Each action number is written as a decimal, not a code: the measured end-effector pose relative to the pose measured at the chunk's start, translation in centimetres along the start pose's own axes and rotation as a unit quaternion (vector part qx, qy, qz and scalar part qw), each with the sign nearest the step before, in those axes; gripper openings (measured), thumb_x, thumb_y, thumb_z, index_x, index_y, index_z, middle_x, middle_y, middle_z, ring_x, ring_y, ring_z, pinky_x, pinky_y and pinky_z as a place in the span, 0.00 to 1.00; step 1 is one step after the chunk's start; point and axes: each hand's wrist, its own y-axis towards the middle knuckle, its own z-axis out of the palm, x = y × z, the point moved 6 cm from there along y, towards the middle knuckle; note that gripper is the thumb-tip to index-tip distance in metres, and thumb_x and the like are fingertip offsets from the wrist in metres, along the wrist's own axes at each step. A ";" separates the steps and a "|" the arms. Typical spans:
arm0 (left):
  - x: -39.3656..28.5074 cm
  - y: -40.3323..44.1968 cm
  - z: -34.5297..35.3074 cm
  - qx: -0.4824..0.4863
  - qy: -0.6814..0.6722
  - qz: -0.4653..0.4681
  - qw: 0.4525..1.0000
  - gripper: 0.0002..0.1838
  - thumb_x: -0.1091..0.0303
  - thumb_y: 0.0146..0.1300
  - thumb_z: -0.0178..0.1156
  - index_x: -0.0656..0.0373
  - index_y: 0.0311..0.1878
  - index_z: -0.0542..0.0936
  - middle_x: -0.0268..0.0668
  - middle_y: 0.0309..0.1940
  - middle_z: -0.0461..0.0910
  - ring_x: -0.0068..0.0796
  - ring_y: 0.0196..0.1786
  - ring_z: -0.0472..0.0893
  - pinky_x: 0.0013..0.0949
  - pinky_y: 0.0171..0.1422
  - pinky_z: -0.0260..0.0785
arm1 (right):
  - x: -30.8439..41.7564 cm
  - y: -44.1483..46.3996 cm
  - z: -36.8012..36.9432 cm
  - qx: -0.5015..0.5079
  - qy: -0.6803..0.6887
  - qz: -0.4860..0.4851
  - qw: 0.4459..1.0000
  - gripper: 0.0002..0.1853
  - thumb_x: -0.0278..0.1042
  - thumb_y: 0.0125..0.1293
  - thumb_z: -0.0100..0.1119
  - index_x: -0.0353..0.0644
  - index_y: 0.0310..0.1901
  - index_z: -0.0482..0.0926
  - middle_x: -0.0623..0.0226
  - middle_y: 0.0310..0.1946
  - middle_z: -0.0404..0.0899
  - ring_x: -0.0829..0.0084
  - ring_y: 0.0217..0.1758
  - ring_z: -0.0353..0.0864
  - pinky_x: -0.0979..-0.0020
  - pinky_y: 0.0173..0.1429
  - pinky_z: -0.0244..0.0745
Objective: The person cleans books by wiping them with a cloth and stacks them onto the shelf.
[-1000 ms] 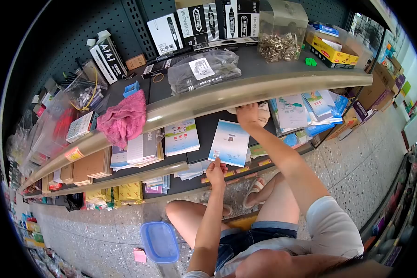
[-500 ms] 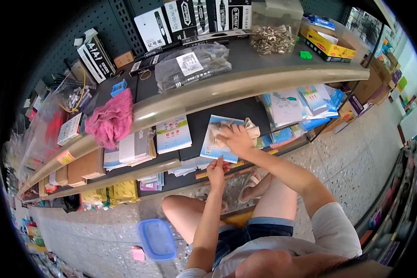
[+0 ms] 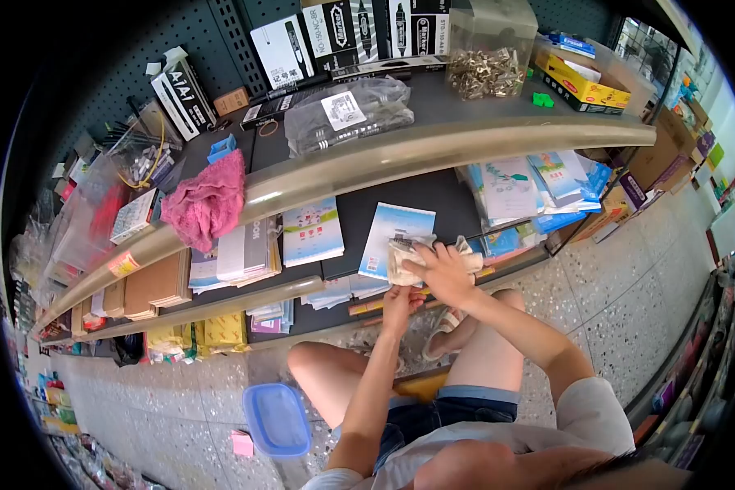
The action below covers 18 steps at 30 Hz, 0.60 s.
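Observation:
A light blue-and-white exercise book [image 3: 394,234] lies tilted at the front of the lower shelf. My right hand [image 3: 447,276] presses a crumpled cream cloth [image 3: 402,265] against the book's lower right part, fingers bent over the fabric. Below it, my left hand [image 3: 402,305] pinches the book's near edge, its fingertips partly covered by the cloth. To the left sits a stack of similar exercise books [image 3: 312,233]. Another pile of books [image 3: 506,192], partly in plastic, is on the right.
A pink towel [image 3: 207,200] hangs over the upper shelf's rail [image 3: 449,151]. Above are a bag of markers [image 3: 351,122], marker boxes [image 3: 343,37] and a clear box of metal clips [image 3: 488,69]. A blue plastic basin [image 3: 278,420] stands on the floor.
My right hand and the cloth have slid down and right across the book, uncovering more of its cover. My left hand has shifted slightly down and right, still at the near edge.

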 end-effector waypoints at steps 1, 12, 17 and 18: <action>0.4 0.2 -0.1 -0.008 0.008 0.009 1.000 0.17 0.59 0.71 0.53 0.65 0.35 0.78 0.38 0.29 0.82 0.23 0.28 0.81 0.23 0.33 0.73 | 0.1 -0.3 0.3 0.009 -0.016 0.016 1.000 0.23 0.33 0.59 0.48 0.63 0.57 0.78 0.64 0.59 0.71 0.62 0.50 0.70 0.63 0.48 0.65; 2.2 1.7 -0.2 -0.039 -0.047 0.007 0.998 0.16 0.56 0.70 0.53 0.61 0.39 0.76 0.40 0.29 0.81 0.28 0.27 0.81 0.32 0.30 0.78 | -9.7 7.8 8.0 0.034 -0.151 0.077 0.985 0.16 0.37 0.66 0.47 0.59 0.52 0.79 0.63 0.55 0.73 0.58 0.47 0.75 0.56 0.47 0.73; 4.2 3.3 -0.3 -0.034 -0.056 0.000 0.998 0.17 0.53 0.69 0.53 0.60 0.41 0.75 0.37 0.28 0.79 0.27 0.26 0.81 0.29 0.30 0.77 | -11.1 8.4 9.8 -0.001 -0.177 0.075 0.981 0.19 0.40 0.65 0.44 0.60 0.56 0.77 0.63 0.61 0.69 0.53 0.54 0.72 0.54 0.51 0.70; 3.7 2.7 0.2 -0.031 -0.058 -0.010 0.998 0.17 0.53 0.69 0.53 0.60 0.42 0.74 0.37 0.28 0.78 0.27 0.26 0.81 0.28 0.30 0.77 | -11.1 8.2 9.6 -0.027 -0.175 0.068 0.982 0.19 0.43 0.66 0.42 0.58 0.55 0.78 0.62 0.61 0.69 0.51 0.55 0.72 0.53 0.52 0.69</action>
